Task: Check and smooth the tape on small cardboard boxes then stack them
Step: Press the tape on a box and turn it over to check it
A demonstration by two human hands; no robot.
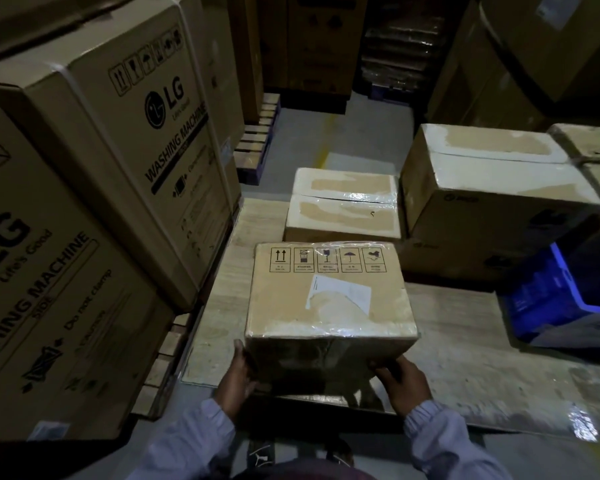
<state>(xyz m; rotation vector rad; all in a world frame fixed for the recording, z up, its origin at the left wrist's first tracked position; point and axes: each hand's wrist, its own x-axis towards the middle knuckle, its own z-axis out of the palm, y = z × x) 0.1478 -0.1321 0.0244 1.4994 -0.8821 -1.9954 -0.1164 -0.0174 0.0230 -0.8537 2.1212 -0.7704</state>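
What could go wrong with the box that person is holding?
1. The left hand and the right hand grip only the near bottom corners of the small box, so it might tip forward or slip.
2. Its top shows what looks like a fragile-glass symbol, so a drop could hurt what is inside.
3. The tape along the near edge looks wrinkled and could peel if not smoothed.

Dim warehouse aisle; grey concrete floor; large washing-machine cartons stacked along the left on wooden pallets; tall cartons at the back; blue plastic crate at right, on a pale wooden platform.
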